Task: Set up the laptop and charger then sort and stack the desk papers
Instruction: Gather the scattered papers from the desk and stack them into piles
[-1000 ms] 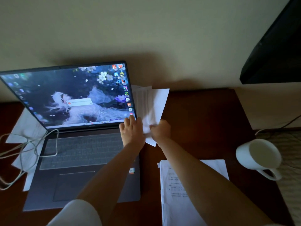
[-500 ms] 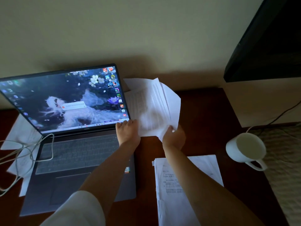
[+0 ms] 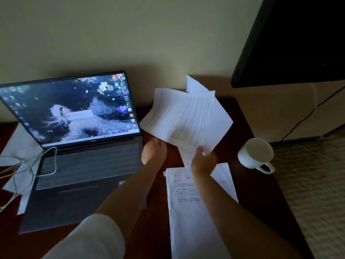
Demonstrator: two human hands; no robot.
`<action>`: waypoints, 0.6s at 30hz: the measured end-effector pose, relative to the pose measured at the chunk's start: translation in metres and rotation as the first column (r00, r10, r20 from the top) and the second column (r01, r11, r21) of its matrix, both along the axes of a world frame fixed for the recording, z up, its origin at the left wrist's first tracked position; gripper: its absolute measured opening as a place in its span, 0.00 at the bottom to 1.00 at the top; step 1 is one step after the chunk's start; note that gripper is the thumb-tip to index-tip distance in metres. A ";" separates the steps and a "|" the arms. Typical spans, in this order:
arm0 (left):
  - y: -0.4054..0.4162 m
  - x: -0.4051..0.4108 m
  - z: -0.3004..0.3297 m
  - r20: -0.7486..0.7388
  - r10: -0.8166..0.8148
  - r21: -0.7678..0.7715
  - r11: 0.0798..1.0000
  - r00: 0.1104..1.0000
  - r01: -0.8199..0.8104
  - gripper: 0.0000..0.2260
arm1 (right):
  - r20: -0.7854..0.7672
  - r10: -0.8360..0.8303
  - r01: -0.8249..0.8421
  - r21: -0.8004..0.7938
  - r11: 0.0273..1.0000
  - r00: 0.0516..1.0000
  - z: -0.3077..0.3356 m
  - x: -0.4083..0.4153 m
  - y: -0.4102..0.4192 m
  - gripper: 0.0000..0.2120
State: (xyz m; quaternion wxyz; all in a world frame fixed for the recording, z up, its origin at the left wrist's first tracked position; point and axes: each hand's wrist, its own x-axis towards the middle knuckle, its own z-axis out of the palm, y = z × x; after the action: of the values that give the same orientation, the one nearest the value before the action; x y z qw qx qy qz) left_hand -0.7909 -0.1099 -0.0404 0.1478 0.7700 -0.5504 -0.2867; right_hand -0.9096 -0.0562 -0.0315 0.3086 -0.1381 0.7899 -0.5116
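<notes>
Loose sheets (image 3: 184,118), centre frame above the stack (image 3: 196,212), are pinched at the lower corner by the right hand (image 3: 203,162). Left hand (image 3: 154,152) grip can't be told. Sheets look light, floppy, fanned: better supported along both side edges.

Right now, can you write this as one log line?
step: sorting papers | right hand: grips loose white printed sheets | left hand: underneath them | white paper stack: on desk

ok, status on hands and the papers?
Right hand grips loose sheets, raised over the desk. Left hand under their left edge, grip unclear. Stack lies below. Mug just right of it.
</notes>
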 end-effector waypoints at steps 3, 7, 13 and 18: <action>0.019 -0.016 0.003 -0.408 0.313 0.254 0.941 0.858 -0.223 0.20 | 0.081 0.078 -0.074 -0.050 0.996 0.994 0.009 0.002 0.024 0.15; 0.049 -0.019 0.000 -0.618 0.497 0.361 0.867 0.609 -0.343 0.10 | 0.156 0.245 -0.237 -0.073 0.969 0.957 0.008 -0.007 0.065 0.06; 0.111 -0.015 0.000 -0.529 0.478 0.176 0.870 0.701 -0.461 0.08 | 0.215 0.295 -0.292 -0.046 0.955 0.931 -0.005 -0.022 0.135 0.14; 0.163 -0.004 -0.008 -0.433 0.403 0.087 0.909 0.806 -0.407 0.13 | 0.055 0.044 -0.043 -0.035 0.998 0.997 0.000 -0.050 0.178 0.21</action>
State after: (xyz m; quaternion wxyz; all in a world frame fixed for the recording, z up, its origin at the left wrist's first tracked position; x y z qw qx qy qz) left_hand -0.7947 0.0536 -0.0487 0.3302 0.7834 -0.3269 -0.4128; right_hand -0.9592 0.1213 -0.0315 0.3392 -0.1461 0.7691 -0.5216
